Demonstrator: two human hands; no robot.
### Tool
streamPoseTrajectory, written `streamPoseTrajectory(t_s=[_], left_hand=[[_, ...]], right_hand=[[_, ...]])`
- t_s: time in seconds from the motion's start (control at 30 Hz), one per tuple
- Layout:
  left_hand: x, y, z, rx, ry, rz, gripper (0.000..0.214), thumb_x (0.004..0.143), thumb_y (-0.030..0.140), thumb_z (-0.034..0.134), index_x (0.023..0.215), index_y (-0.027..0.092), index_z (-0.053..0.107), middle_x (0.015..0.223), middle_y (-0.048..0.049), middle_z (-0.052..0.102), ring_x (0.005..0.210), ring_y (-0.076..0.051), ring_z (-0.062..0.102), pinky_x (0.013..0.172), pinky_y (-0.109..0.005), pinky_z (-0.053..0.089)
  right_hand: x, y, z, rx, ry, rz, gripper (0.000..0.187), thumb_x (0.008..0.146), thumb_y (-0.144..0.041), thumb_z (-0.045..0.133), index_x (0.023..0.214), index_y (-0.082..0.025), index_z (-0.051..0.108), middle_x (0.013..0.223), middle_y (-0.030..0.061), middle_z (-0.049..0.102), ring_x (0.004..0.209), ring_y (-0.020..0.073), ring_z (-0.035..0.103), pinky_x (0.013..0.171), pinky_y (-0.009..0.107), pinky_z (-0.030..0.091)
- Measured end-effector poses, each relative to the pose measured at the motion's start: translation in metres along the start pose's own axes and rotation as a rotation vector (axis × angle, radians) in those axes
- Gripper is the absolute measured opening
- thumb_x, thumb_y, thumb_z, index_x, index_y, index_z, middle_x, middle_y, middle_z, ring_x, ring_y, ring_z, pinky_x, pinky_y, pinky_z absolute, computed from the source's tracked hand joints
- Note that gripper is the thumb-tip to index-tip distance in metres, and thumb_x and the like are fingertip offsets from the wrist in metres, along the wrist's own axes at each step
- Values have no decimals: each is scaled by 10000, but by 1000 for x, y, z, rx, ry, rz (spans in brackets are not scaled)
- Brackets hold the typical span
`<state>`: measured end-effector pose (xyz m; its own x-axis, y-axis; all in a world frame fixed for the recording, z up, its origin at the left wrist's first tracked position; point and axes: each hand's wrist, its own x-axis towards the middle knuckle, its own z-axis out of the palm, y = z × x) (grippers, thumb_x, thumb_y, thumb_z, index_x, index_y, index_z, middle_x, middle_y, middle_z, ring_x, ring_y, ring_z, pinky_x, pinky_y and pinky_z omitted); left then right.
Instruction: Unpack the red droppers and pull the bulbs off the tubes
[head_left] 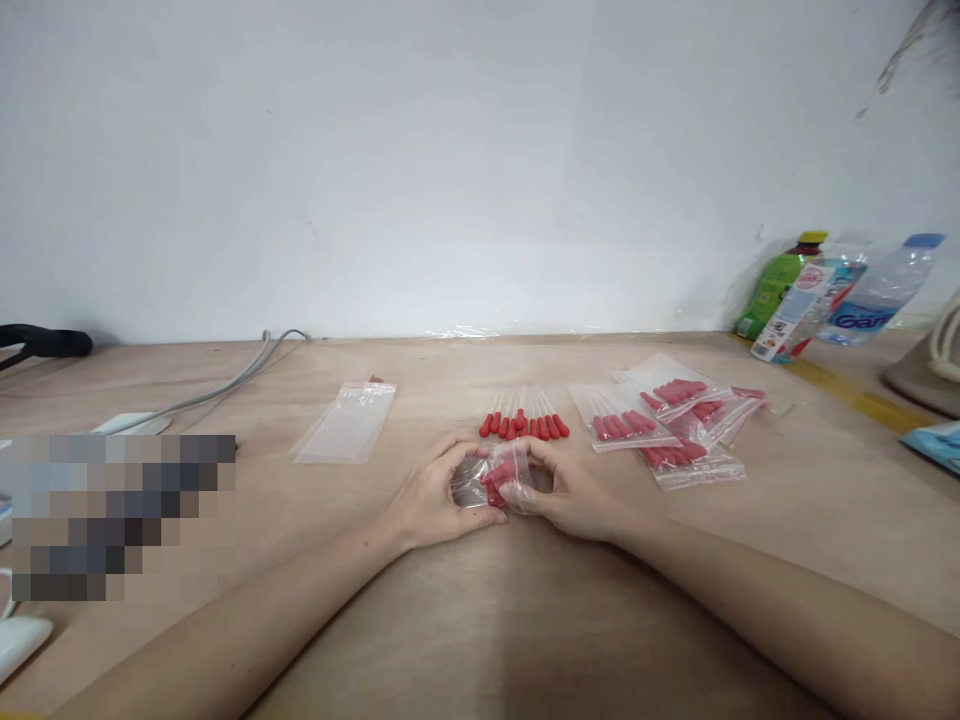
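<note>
Between my two hands, low over the table, is a small clear zip bag (pixel 517 466) with red-bulbed droppers (pixel 497 482) in it. My left hand (pixel 439 495) curls round the bag's left side, its thumb low and fingers at the top edge. On the other side my right hand (pixel 574 492) pinches the bag's end between thumb and fingers. Just beyond lies a fanned row of loose droppers (pixel 523 424), red bulbs toward me and clear tubes pointing away. Filled zip bags (pixel 622 425) of droppers are heaped to the right. A stack of flat bags (pixel 346 422) rests to the left.
Bottles (pixel 776 290) and a carton (pixel 806 310) stand at the back right, near a blue packet (pixel 934 440). A grey cable (pixel 217 388) runs along the left. A blurred-out patch (pixel 124 518) hides part of the left side. The white wall (pixel 450 200) closes off the back.
</note>
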<state>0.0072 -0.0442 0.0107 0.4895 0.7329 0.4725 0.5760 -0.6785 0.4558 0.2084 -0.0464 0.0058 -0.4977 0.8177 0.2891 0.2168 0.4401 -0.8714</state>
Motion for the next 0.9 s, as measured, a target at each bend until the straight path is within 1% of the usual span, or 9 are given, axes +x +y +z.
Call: streamPoseTrajectory(t_s=[0.07, 0.17, 0.33, 0.47, 0.57, 0.63, 0.7, 0.77, 0.9], left_hand=[[0, 0, 0, -12, -45, 3, 573, 592, 385, 738, 1080, 211, 493, 1059, -44, 535, 995, -203, 515, 869, -339, 430], [0, -2, 0, -25, -99, 2, 546, 624, 403, 713, 1083, 205, 495, 1070, -49, 526, 1001, -206, 513, 872, -338, 432], [0, -6, 0, -53, -116, -45, 525, 649, 437, 683, 1075, 191, 499, 1065, -57, 514, 980, -210, 517, 852, -342, 442], [0, -6, -1, -73, -136, -70, 524, 659, 440, 672, 1087, 194, 496, 1080, -66, 508, 989, -218, 514, 852, -354, 444], [0, -6, -2, -58, -127, -39, 511, 664, 441, 667, 1081, 189, 514, 1111, -83, 494, 1038, -232, 493, 883, -368, 430], [0, -4, -3, -47, -106, -16, 488, 675, 433, 659, 1076, 185, 534, 1156, -101, 477, 1090, -246, 466, 918, -377, 409], [1, -3, -3, -44, -101, -3, 435, 703, 422, 634, 1056, 180, 559, 1159, -105, 483, 1094, -244, 468, 928, -371, 402], [2, 0, -4, -45, -135, 6, 375, 735, 415, 600, 1026, 179, 587, 1096, -93, 522, 1030, -226, 510, 903, -353, 417], [6, 1, -6, -107, -240, -1, 350, 773, 425, 554, 1015, 182, 622, 1028, -69, 572, 939, -202, 556, 852, -329, 441]], right_hand=[[1, 1, 1, -38, -14, -29, 289, 785, -296, 554, 1063, -221, 575, 928, 7, 642, 882, 152, 575, 820, 302, 436], [3, 2, 2, -17, 15, -34, 233, 809, -315, 515, 988, -205, 617, 869, 11, 647, 854, 154, 579, 792, 296, 445], [7, 0, -10, 90, 68, 79, 256, 784, -380, 539, 890, -157, 607, 838, 36, 644, 749, 137, 582, 680, 267, 460], [12, -2, -43, 139, 32, 221, 275, 719, -407, 612, 834, -157, 600, 756, 20, 637, 620, 101, 559, 620, 258, 456], [15, -3, -78, 188, 107, 375, 278, 664, -392, 668, 817, -168, 607, 680, 8, 632, 544, 85, 538, 503, 225, 425], [16, -4, -101, 258, 137, 393, 262, 624, -353, 706, 791, -170, 622, 719, 27, 648, 538, 84, 539, 492, 230, 432], [16, -6, -119, 278, 157, 369, 242, 623, -339, 712, 780, -172, 636, 744, 41, 658, 541, 85, 545, 508, 240, 450], [18, -8, -129, 271, 276, 295, 225, 633, -335, 711, 780, -180, 640, 773, 39, 662, 586, 86, 565, 555, 238, 471], [32, -7, -115, 141, 538, 122, 228, 687, -348, 668, 842, -190, 617, 845, 44, 657, 734, 122, 600, 679, 278, 494]])
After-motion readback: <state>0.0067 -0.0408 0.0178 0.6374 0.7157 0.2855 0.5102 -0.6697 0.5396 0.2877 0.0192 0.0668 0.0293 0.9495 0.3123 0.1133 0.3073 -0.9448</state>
